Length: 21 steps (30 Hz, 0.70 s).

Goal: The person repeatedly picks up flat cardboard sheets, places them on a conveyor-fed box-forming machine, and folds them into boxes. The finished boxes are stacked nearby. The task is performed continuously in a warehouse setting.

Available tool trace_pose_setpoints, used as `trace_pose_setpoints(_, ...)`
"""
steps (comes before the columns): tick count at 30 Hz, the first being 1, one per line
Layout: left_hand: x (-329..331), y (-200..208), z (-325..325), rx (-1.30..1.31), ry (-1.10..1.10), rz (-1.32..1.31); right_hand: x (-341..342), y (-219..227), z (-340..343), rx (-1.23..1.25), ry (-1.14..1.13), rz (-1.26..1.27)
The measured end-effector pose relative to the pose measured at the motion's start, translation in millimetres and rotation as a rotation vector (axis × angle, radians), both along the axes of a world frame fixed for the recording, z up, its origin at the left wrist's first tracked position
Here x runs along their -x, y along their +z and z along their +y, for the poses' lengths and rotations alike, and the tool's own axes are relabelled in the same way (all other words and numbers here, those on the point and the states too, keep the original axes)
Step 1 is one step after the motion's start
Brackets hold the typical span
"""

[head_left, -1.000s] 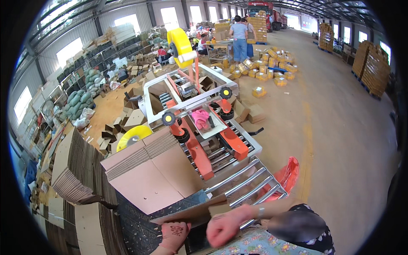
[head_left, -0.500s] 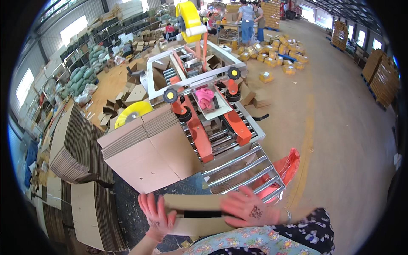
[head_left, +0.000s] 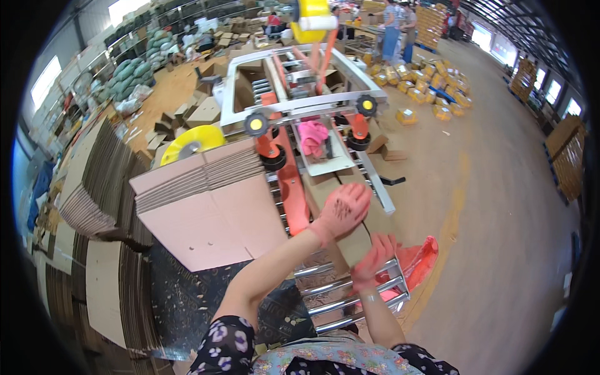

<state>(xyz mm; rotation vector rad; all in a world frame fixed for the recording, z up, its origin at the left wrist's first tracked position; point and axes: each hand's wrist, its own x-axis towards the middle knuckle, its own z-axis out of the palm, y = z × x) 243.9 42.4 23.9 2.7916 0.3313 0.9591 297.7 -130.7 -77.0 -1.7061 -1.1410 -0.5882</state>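
A cardboard box [head_left: 355, 245] lies on the roller conveyor [head_left: 334, 284], partly inside the taping machine [head_left: 294, 187]. A dark lengthwise gap shows between its top flaps. My left hand [head_left: 344, 209], in a pink glove with a dark print, lies over the box top with fingers extended. Nearer to me, my right hand [head_left: 374, 261], in a matching glove, touches the box's right side close to its near end. Its fingers are apart and somewhat blurred. Both forearms reach forward over the rollers.
Flat cartons [head_left: 209, 206] lean at the machine's left, with further stacks [head_left: 115, 294] beyond. A white tray [head_left: 330, 165] with a pink cloth [head_left: 312, 136] sits above the rails. A red bag [head_left: 420, 259] hangs at right. Yellow parcels [head_left: 425, 87] and two people [head_left: 397, 31] are farther back.
Both hands have moved forward and right, from the box close to my body to the conveyor. The box is now on the rollers between the machine's rails, and the view has shifted.
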Motion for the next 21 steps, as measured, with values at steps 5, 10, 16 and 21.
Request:
trace_pose_setpoints(5, 147, -35, -10, 0.092, 0.174, -0.007, 24, 15, 101, -0.105, 0.043, -0.045)
trace_pose_setpoints(10, 278, -63, 33, 0.104, 0.742, -0.041, 164, 102, 224, 0.106, 0.66, -0.327)
trace_pose_setpoints(16, 381, 30, 48, 0.098, 0.772, 0.195, 193, 98, 225, 0.104, 0.965, -0.521)
trace_pose_setpoints(21, 400, 69, 49, 0.137, 1.095, 0.521, 196, 129, 122, 0.119, 1.299, -0.125)
